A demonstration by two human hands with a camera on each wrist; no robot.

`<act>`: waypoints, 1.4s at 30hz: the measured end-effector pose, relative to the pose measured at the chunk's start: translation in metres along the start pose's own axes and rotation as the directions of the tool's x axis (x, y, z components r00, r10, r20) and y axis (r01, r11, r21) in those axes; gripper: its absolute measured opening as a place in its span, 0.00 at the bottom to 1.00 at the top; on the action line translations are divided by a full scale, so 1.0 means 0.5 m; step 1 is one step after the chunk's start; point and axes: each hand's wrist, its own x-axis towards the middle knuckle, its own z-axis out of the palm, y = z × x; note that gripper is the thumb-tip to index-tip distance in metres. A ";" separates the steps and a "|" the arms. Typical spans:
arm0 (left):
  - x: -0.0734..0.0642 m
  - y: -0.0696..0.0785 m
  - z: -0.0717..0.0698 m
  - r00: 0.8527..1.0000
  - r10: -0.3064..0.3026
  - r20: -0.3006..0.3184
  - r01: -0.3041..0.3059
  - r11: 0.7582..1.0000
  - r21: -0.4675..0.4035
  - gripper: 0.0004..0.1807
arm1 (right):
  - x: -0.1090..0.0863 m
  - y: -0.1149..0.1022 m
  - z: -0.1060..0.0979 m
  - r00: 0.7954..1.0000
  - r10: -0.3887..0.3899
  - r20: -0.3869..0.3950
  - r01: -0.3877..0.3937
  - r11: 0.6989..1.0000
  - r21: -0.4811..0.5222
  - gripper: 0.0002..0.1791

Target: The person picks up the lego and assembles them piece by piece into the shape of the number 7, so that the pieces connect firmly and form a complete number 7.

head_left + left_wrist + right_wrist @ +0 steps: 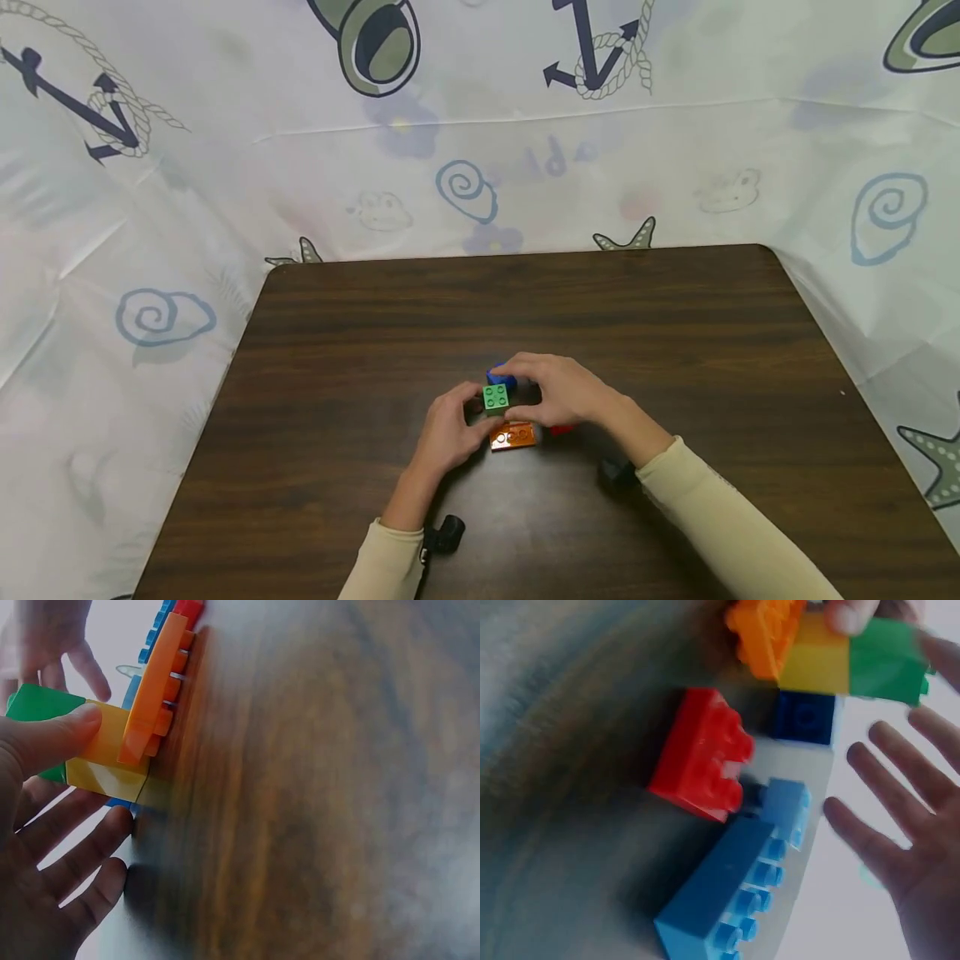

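Near the middle of the table, my left hand [446, 429] pinches a yellow toy brick [109, 776], its thumb on one side. A green brick [496, 398] with studs up sits on the yellow one as a small stack. My right hand [566, 390] reaches round the stack's right side, fingers spread and fairly straight, its fingertips close to the green brick. In front of the stack lies an orange studded brick [513, 436], right beside the yellow one. A dark blue brick [806, 716] stands just behind them.
Under my right hand, a red brick [697, 750] lies on its side. Beyond it in the right wrist view are a long blue brick [716, 874] and a small light blue brick [784, 802]. A printed white sheet [525, 183] hangs behind the dark wooden table [360, 333].
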 end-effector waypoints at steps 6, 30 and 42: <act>-0.001 0.003 -0.001 1.000 -0.022 0.003 0.022 1.000 -0.008 0.18 | 0.011 0.010 0.002 0.999 0.049 -0.005 -0.049 0.998 -0.039 0.25; -0.009 0.030 -0.010 1.000 0.010 -0.010 -0.012 0.984 -0.179 0.29 | 0.030 0.024 0.055 0.998 0.023 -0.052 -0.038 0.943 -0.329 0.25; -0.011 0.038 -0.004 0.999 0.000 0.033 0.008 0.969 -0.246 0.20 | 0.021 0.026 0.049 0.995 0.043 -0.090 -0.065 0.964 -0.258 0.24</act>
